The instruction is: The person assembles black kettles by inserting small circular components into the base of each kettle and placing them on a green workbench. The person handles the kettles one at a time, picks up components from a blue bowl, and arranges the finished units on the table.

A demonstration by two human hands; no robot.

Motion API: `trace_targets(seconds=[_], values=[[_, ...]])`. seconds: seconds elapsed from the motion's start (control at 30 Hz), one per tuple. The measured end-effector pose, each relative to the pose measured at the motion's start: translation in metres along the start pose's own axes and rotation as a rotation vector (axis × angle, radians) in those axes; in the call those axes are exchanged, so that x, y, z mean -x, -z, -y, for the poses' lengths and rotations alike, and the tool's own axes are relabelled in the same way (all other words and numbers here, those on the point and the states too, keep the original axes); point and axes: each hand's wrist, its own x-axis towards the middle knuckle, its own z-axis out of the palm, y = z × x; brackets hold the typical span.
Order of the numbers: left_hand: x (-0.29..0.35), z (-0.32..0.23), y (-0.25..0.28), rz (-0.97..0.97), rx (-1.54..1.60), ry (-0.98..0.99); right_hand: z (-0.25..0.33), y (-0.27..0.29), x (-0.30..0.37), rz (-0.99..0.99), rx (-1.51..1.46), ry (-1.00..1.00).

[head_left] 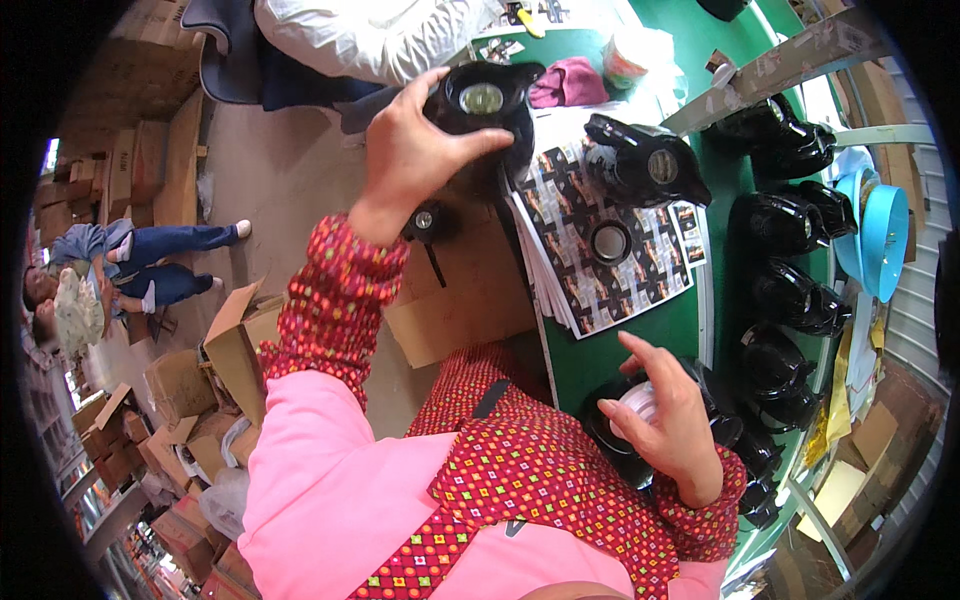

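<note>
My left hand [420, 150] is raised at the upper left, thumb and fingers around a glossy black plastic housing [483, 98] with a round, clear lens-like window. Low on the right, my right hand [670, 418] curves around a pale round piece [638, 404], its index finger stretched out. That piece sits over another black housing [608, 440], partly hidden by the hand. Between my hands, a stack of printed sheets [590, 290] lies on the green table. A similar black housing [650, 168] with a round window rests on the sheets. A dark ring [611, 242] shows there too.
Several black housings [785, 225] line the table's right side beside a blue basin [882, 240]. A maroon cloth [568, 83] lies at the far end, near a person in a white sleeve [380, 38]. Cardboard boxes [245, 335] stand on the floor at left; other people sit beyond.
</note>
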Motion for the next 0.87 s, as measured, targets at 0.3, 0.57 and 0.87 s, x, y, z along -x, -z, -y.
trace_targets(seconds=[0.3, 0.57, 0.87], values=[[-0.082, 0.038, -0.118, -0.224, -0.046, -0.127, -0.027, -0.006, 0.025, -0.025, -0.015, -0.136], [-0.11, 0.023, -0.153, -0.163, -0.101, -0.078, -0.038, -0.006, 0.033, -0.044, -0.07, -0.205], [-0.137, 0.044, -0.151, -0.015, -0.24, -0.058, -0.046, -0.003, 0.036, -0.051, -0.078, -0.218]])
